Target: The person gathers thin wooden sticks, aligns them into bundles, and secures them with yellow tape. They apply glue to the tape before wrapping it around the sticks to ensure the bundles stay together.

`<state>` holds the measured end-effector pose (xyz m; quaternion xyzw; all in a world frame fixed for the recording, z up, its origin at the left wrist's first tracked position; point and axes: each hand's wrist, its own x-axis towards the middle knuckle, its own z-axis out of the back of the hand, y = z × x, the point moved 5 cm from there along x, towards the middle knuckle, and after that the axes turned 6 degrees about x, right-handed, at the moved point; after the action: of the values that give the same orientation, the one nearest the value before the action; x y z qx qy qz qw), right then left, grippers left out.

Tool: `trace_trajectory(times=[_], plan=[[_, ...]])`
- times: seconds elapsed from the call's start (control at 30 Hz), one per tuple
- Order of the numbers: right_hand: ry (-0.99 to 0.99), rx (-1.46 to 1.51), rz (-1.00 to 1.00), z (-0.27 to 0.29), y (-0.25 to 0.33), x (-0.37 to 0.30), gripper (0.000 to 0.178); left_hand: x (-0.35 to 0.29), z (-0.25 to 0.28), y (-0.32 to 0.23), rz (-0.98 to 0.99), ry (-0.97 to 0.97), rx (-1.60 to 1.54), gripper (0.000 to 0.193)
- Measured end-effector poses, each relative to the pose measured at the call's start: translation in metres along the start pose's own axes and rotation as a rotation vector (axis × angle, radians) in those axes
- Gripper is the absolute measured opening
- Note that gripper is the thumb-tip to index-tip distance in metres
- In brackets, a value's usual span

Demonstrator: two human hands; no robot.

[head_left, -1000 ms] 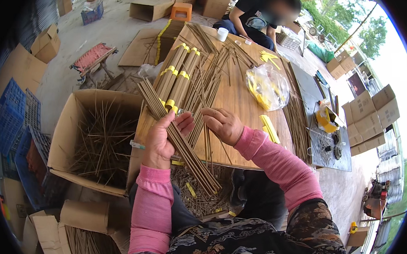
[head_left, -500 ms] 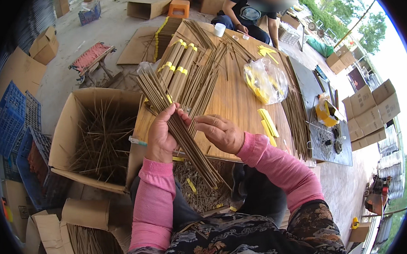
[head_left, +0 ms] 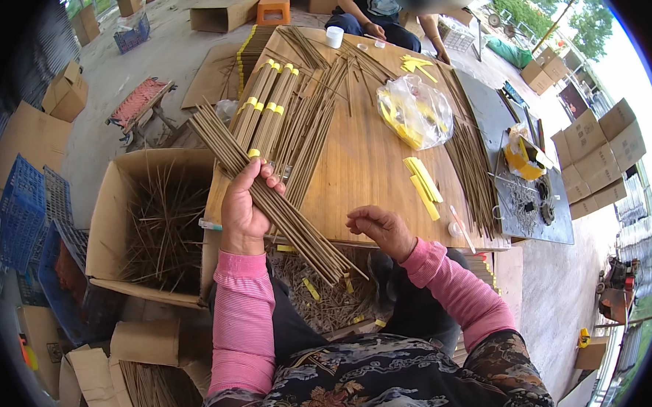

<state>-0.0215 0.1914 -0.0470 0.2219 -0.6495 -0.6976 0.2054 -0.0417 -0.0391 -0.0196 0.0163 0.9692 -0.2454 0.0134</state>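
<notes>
My left hand (head_left: 247, 211) is closed around a slanting bundle of thin brown sticks (head_left: 290, 225), which hangs over the near edge of the wooden table (head_left: 353, 154). A small bit of yellow shows at the thumb tip. To the right of the bundle and apart from it, my right hand (head_left: 383, 231) hovers at the table edge with its fingers loosely bent. Nothing shows in it. Beyond my left hand lie stick bundles wrapped with yellow bands (head_left: 266, 107), beside loose sticks (head_left: 312, 141). Yellow paper strips (head_left: 424, 186) lie right of centre.
A clear plastic bag (head_left: 415, 110) with yellow pieces sits on the table. At left stands a cardboard box (head_left: 103, 244) of tangled sticks. A grey board (head_left: 556, 224) with tools adjoins the table at right. Another person (head_left: 375, 9) sits at the far side.
My right hand has drawn away from the stick bundle, down and to the right. My left hand still grips the bundle, slightly farther left. The view has shifted a little.
</notes>
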Motion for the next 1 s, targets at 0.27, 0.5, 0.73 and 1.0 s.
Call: trace_trajectory(times=[0.27,0.5,0.73,1.0], plan=[[-0.200,-0.109,0.251,0.021,0.041,-0.011,0.038,-0.016,-0.129,0.003,-0.438,0.188,0.538,0.009],[-0.499,0.204,0.279,0.071,0.015,-0.007,0.024,0.019,-0.146,0.059,-0.431,0.213,0.840,0.017],[-0.493,0.226,0.288,0.083,0.004,-0.004,0.019,0.029,-0.146,0.081,-0.404,0.187,0.961,0.011],[-0.455,0.042,0.339,0.081,0.020,-0.009,0.024,0.030,-0.149,0.090,-0.453,0.220,0.971,0.013]])
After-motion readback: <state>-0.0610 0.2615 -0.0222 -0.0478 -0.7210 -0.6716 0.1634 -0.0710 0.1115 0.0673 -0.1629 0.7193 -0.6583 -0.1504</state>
